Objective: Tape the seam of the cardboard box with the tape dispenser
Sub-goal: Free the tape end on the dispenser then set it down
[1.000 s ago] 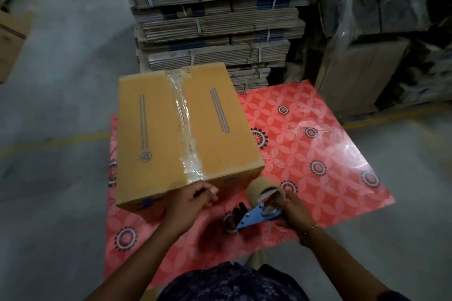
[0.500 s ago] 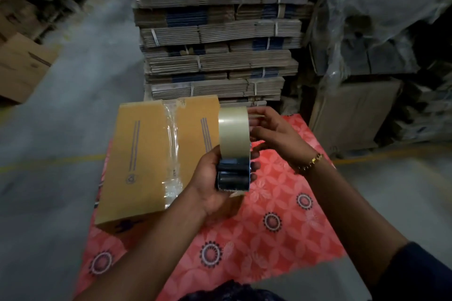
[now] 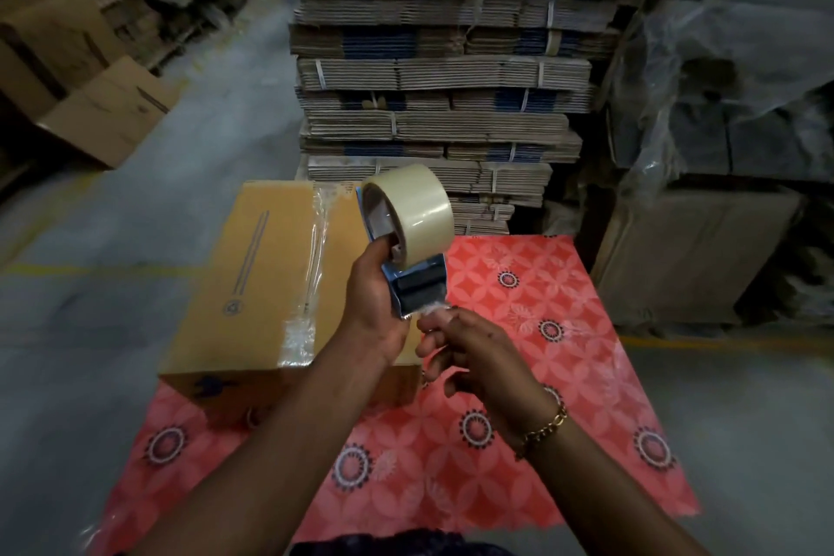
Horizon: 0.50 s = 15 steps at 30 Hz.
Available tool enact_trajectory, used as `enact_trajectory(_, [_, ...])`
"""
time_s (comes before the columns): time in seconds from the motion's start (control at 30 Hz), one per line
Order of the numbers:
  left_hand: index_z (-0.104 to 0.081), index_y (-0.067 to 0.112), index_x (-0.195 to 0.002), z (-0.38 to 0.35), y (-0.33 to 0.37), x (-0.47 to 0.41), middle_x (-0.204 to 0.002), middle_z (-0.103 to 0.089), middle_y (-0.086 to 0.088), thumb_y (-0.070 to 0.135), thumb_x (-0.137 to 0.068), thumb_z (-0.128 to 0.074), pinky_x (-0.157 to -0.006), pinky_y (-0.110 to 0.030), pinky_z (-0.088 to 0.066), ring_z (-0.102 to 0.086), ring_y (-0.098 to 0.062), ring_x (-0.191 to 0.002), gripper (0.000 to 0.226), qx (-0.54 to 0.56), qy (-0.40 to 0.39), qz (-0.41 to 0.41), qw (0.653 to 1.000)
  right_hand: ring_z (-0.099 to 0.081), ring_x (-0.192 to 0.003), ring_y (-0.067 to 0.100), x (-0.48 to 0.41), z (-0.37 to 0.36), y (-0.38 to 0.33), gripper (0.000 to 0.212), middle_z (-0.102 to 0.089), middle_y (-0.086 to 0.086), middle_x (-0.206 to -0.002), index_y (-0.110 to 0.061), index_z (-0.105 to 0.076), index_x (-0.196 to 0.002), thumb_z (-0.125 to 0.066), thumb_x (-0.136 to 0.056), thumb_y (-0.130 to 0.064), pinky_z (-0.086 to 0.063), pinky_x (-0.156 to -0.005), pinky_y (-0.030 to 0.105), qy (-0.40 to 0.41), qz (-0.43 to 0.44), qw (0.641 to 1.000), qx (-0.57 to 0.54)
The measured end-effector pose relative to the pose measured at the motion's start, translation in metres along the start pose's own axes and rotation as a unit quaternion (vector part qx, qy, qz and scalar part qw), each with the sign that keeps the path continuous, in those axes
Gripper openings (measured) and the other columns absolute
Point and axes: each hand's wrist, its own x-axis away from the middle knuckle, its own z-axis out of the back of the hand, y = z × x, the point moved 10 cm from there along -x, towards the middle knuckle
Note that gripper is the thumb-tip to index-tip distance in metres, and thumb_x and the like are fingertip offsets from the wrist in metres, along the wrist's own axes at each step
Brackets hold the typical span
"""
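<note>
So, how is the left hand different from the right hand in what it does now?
The left hand grips the tape dispenser and holds it up above the box; the right hand pinches only the loose tape end at the dispenser's lower edge. The left hand sits higher, the right lower and nearer the camera. The right wrist wears a bracelet; the left is bare. Both are bare hands over the table.

Red patterned table (image 3: 519,456) — one taped cardboard box (image 3: 266,280) on its left part.
</note>
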Motion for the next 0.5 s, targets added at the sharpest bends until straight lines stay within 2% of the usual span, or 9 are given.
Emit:
enact_trajectory(0.13, [-0.072,0.011,-0.094,-0.003,-0.001,-0.001,-0.074,-0.074,-0.006,0.031,-0.099,-0.043,-0.054,-0.025,-0.055,-0.070,-0.021,-0.062,0.036,-0.003,0.017,-0.008,1.000,-0.056,-0.055,0.014,-0.005,0.003,-0.006,0.036,-0.065,0.002,-0.072,-0.006,-0.071,-0.096,-0.058,-0.095,-0.039,-0.036,-0.047,0.024,0.047,0.009,0.999,-0.014])
enact_trajectory(0.23, [-0.070,0.009,-0.106,-0.004,0.001,-0.004,-0.084,-0.071,-0.008,0.033,-0.097,-0.044,-0.060,-0.029,-0.050,-0.067,-0.024,-0.069,0.036,-0.004,0.021,-0.015,1.000,-0.052,-0.051,0.013,-0.012,0.007,-0.012,0.036,-0.063,0.001,-0.066,-0.001,-0.069,-0.091,-0.061,-0.095,-0.035,-0.032,-0.045,0.024,0.085,0.032,0.996,-0.023])
enact_trajectory(0.37, [-0.068,0.008,-0.108,0.002,-0.002,-0.013,-0.084,-0.069,-0.010,0.034,-0.097,-0.044,-0.054,-0.027,-0.052,-0.066,-0.024,-0.066,0.037,0.010,0.029,0.010,0.999,-0.048,-0.049,0.013,-0.018,0.004,-0.016,0.023,-0.061,0.001,-0.061,-0.014,-0.065,-0.075,-0.062,-0.096,-0.024,-0.029,-0.044,0.024,0.102,0.057,0.993,-0.028])
enact_trajectory(0.5, [-0.064,0.006,-0.119,0.014,-0.008,-0.029,-0.087,-0.065,-0.012,0.039,-0.095,-0.046,-0.057,-0.028,-0.052,-0.064,-0.026,-0.066,0.045,0.037,0.047,0.041,0.997,-0.046,-0.044,0.012,-0.019,-0.004,-0.016,0.023,-0.057,-0.002,-0.055,-0.012,-0.065,-0.074,-0.062,-0.095,-0.019,-0.027,-0.042,0.021,0.118,0.061,0.990,-0.038])
